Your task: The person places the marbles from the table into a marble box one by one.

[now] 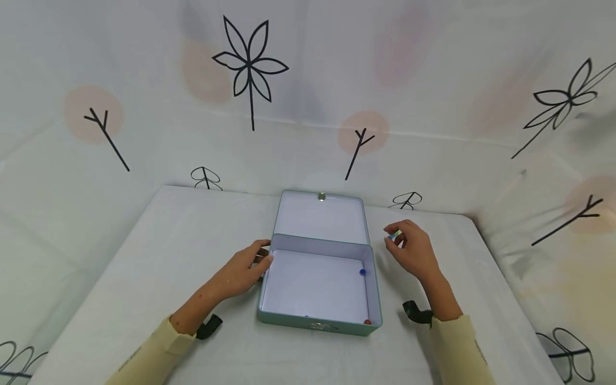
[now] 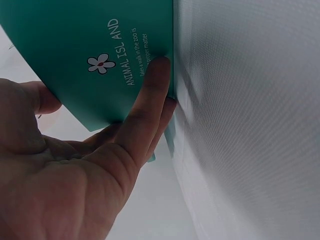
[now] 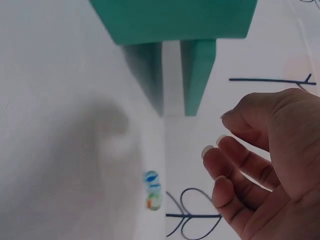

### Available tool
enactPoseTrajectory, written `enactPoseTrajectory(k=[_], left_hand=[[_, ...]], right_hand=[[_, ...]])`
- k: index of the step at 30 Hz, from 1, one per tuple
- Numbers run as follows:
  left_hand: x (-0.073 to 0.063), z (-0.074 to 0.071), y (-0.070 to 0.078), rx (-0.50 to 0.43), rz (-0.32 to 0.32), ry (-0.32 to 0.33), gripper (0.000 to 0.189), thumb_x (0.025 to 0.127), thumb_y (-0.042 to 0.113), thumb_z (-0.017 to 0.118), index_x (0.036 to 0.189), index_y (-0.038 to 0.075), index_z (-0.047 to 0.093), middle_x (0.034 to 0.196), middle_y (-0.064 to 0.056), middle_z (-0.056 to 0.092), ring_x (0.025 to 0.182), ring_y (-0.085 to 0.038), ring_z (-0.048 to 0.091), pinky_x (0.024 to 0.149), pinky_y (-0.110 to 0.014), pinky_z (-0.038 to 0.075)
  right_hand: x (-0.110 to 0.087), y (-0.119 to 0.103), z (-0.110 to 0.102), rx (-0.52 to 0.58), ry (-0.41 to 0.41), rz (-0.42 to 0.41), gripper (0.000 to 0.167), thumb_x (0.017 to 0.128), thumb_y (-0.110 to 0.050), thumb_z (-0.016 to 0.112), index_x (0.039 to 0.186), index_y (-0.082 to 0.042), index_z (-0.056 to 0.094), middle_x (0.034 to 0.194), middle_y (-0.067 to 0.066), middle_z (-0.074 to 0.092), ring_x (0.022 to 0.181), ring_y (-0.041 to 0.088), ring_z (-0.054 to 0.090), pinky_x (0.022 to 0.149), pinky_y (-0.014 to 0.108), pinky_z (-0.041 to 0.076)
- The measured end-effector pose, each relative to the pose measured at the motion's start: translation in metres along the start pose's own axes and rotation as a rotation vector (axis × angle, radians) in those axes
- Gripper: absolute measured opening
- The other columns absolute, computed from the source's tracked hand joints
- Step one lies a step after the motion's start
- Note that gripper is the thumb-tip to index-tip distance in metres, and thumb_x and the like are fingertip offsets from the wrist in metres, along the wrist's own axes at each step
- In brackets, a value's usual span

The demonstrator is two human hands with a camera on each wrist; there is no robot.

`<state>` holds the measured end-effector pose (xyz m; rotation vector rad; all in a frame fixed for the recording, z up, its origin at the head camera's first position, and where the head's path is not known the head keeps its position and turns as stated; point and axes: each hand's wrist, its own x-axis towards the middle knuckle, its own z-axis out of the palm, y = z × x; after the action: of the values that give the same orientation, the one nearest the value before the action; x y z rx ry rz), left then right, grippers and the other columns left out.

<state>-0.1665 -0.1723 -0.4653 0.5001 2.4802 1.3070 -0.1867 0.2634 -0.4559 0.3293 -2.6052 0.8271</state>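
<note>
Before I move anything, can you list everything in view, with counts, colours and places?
Box: one, green with pale inside, table centre, open
Lid: one, pale inside, swung back behind the box
Clasp parts: two, metallic, lid edge and box front
Blue ball: one, inside by right wall
Red ball: one, inside, near right corner
Blue speck: one, at front wall, mostly hidden
Patterned marbles: at least two, blue, green, orange, near right fingertips
Table: one, white, under box
Backdrop: white, black plant drawings, around table
Dark wrist pieces: two, one per wrist
Sleeves: two, pale yellow, forearms
Left hand: one, at box's left side
Right hand: one, right of box
</note>
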Motion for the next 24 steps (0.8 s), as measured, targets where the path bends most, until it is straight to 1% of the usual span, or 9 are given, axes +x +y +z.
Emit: enactPoseTrajectory(k=[5, 7, 12, 16, 19, 24], left_hand=[[0.0, -0.001, 0.0, -0.003, -0.006, 0.001, 0.056, 0.113, 0.034, 0.051, 0.161, 0.008, 0.038, 0.151, -0.017, 0.057, 0.137, -0.034, 0.059, 0.102, -0.046, 0.059], [0.0, 0.0, 0.0, -0.012, -0.009, -0.001, 0.056, 0.113, 0.033, 0.051, 0.161, 0.008, 0.038, 0.151, -0.017, 0.057, 0.137, -0.034, 0.059, 0.1, -0.045, 0.06], [0.001, 0.001, -0.001, -0.038, -0.014, -0.004, 0.055, 0.113, 0.031, 0.052, 0.161, 0.008, 0.039, 0.152, -0.018, 0.056, 0.138, -0.034, 0.058, 0.096, -0.042, 0.062], [0.001, 0.001, -0.001, -0.029, -0.012, 0.0, 0.055, 0.113, 0.031, 0.052, 0.161, 0.008, 0.039, 0.151, -0.018, 0.057, 0.137, -0.034, 0.059, 0.096, -0.042, 0.061], [0.0, 0.001, -0.001, -0.024, -0.015, 0.001, 0.055, 0.113, 0.033, 0.052, 0.161, 0.009, 0.039, 0.151, -0.017, 0.057, 0.137, -0.033, 0.059, 0.096, -0.042, 0.061], [0.0, 0.0, 0.002, -0.023, -0.025, 0.001, 0.055, 0.113, 0.033, 0.052, 0.161, 0.009, 0.039, 0.151, -0.015, 0.058, 0.136, -0.031, 0.06, 0.095, -0.04, 0.062]], right_hand=[[0.0, 0.011, 0.003, 0.014, 0.003, 0.065, 0.022, 0.09, 0.004, 0.076, 0.111, 0.003, 0.074, 0.108, 0.017, 0.067, 0.074, 0.024, 0.064, 0.059, 0.023, 0.048], [0.0, 0.015, 0.004, -0.001, 0.001, 0.091, 0.023, 0.09, 0.004, 0.076, 0.113, 0.002, 0.073, 0.112, 0.017, 0.065, 0.074, 0.025, 0.064, 0.058, 0.023, 0.048], [0.0, 0.028, 0.008, -0.043, -0.003, 0.132, 0.028, 0.091, 0.004, 0.075, 0.119, 0.002, 0.073, 0.123, 0.018, 0.062, 0.076, 0.026, 0.065, 0.06, 0.022, 0.049], [0.0, 0.036, 0.009, -0.052, -0.007, 0.155, 0.033, 0.092, 0.004, 0.074, 0.124, 0.002, 0.071, 0.128, 0.02, 0.061, 0.077, 0.027, 0.065, 0.06, 0.023, 0.049], [-0.001, 0.04, 0.009, -0.059, -0.021, 0.172, 0.033, 0.093, 0.002, 0.073, 0.125, 0.003, 0.071, 0.13, 0.022, 0.061, 0.076, 0.027, 0.064, 0.058, 0.024, 0.049], [-0.003, 0.046, 0.01, -0.086, -0.047, 0.222, 0.028, 0.095, -0.001, 0.072, 0.122, 0.004, 0.071, 0.129, 0.023, 0.061, 0.077, 0.027, 0.063, 0.059, 0.026, 0.049]])
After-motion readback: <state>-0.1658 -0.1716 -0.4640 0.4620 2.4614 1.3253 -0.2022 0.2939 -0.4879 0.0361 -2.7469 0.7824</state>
